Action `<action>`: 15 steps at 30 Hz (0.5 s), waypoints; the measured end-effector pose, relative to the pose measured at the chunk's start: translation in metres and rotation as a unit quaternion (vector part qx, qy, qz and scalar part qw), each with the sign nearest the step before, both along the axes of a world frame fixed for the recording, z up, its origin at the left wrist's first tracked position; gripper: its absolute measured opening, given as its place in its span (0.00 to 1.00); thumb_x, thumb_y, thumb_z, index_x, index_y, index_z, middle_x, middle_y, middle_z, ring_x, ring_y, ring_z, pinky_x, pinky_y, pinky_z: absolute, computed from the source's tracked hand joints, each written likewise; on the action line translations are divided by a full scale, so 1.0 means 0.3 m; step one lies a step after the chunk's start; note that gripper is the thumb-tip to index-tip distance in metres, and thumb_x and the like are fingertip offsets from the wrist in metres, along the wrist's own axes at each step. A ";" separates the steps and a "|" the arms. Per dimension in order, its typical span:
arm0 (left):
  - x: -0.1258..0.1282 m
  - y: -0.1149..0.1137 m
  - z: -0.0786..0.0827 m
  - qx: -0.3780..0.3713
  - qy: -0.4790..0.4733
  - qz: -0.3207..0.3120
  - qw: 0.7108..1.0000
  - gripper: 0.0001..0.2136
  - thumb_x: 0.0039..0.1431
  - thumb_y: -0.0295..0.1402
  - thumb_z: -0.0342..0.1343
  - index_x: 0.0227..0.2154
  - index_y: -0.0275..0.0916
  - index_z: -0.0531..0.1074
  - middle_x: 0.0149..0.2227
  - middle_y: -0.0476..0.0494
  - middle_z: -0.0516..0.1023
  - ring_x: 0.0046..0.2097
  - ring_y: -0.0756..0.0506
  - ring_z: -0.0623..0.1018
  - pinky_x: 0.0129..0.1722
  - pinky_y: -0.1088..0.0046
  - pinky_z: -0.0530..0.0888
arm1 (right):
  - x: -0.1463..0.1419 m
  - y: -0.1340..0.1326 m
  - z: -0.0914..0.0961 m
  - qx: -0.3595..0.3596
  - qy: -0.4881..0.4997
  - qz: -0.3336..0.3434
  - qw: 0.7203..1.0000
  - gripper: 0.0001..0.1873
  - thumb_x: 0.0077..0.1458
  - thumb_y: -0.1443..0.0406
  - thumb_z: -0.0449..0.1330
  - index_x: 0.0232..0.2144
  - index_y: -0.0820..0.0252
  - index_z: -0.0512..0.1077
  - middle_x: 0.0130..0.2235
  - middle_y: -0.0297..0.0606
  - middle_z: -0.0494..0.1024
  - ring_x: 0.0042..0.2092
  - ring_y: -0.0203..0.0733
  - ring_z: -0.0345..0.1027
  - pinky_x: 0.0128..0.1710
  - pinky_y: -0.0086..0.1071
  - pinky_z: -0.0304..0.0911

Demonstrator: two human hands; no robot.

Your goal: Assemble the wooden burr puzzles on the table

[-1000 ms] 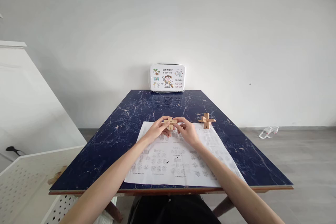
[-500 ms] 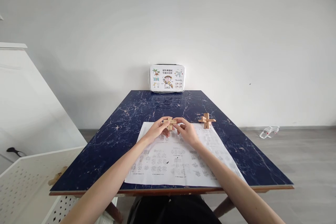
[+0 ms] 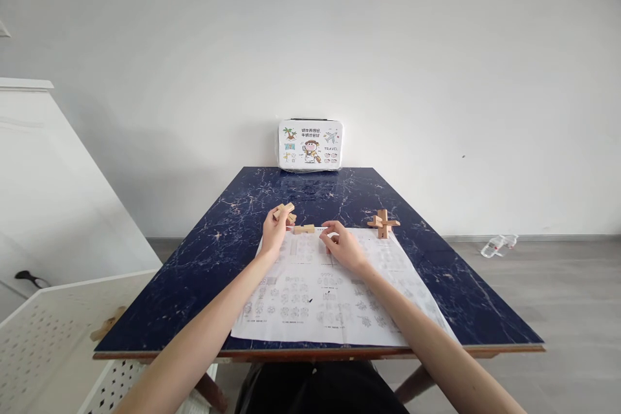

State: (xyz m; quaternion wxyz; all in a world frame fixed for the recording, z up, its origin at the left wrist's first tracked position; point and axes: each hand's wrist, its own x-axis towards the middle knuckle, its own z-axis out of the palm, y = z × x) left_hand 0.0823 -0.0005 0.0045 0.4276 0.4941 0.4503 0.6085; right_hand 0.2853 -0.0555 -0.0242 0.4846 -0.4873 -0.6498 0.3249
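Observation:
Several wooden puzzle pieces (image 3: 286, 211) are gripped together in my left hand (image 3: 274, 233), just above the far left corner of the printed sheet (image 3: 310, 278). A single notched wooden piece (image 3: 305, 229) lies at the sheet's far edge, between my two hands. My right hand (image 3: 343, 246) hovers over the sheet to the right of that piece, fingers curled and apart, with nothing seen in it. Farther right, an assembled wooden burr puzzle (image 3: 383, 224) stands at the sheet's far right corner, clear of both hands.
A white case with cartoon prints (image 3: 310, 145) stands at the table's far end against the wall. The table (image 3: 194, 259) has a dark blue marbled top. On the left is a white perforated basket (image 3: 39, 330) with wooden pieces (image 3: 109, 323). A plastic bottle (image 3: 499, 246) lies on the floor.
The wooden cross held between both hands has come apart. My left hand has moved left with several pieces, one piece now lies on the sheet, and my right hand has let go.

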 end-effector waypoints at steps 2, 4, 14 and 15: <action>-0.001 0.010 -0.012 -0.006 0.003 0.014 1.000 0.20 0.61 0.45 0.62 0.48 0.34 0.73 0.41 0.38 0.83 0.41 0.45 0.82 0.41 0.71 0.77 | -0.001 -0.001 0.000 0.001 -0.007 0.002 1.000 0.14 0.60 0.57 0.56 0.47 0.55 0.67 0.42 0.35 0.77 0.25 0.36 0.71 0.27 0.33 0.64; 0.005 0.012 -0.021 -0.021 -0.015 0.002 1.000 0.19 0.61 0.44 0.63 0.47 0.34 0.73 0.43 0.37 0.83 0.44 0.43 0.82 0.45 0.69 0.77 | -0.001 -0.001 -0.001 0.005 -0.011 0.003 1.000 0.13 0.60 0.58 0.55 0.46 0.55 0.67 0.42 0.35 0.77 0.25 0.36 0.71 0.27 0.33 0.64; 0.047 -0.062 0.001 -0.093 -0.009 -0.185 0.978 0.17 0.63 0.42 0.62 0.49 0.37 0.70 0.44 0.34 0.83 0.39 0.41 0.84 0.47 0.57 0.80 | 0.003 0.023 -0.037 0.072 -0.097 -0.053 0.991 0.16 0.61 0.59 0.56 0.49 0.56 0.70 0.51 0.45 0.73 0.32 0.38 0.74 0.37 0.37 0.71; 0.048 -0.066 0.002 -0.090 -0.003 -0.189 0.978 0.17 0.63 0.42 0.62 0.49 0.37 0.70 0.45 0.34 0.83 0.39 0.41 0.84 0.46 0.57 0.80 | 0.004 0.026 -0.043 0.076 -0.105 -0.059 0.990 0.18 0.61 0.58 0.57 0.51 0.57 0.70 0.53 0.47 0.72 0.35 0.40 0.75 0.38 0.39 0.72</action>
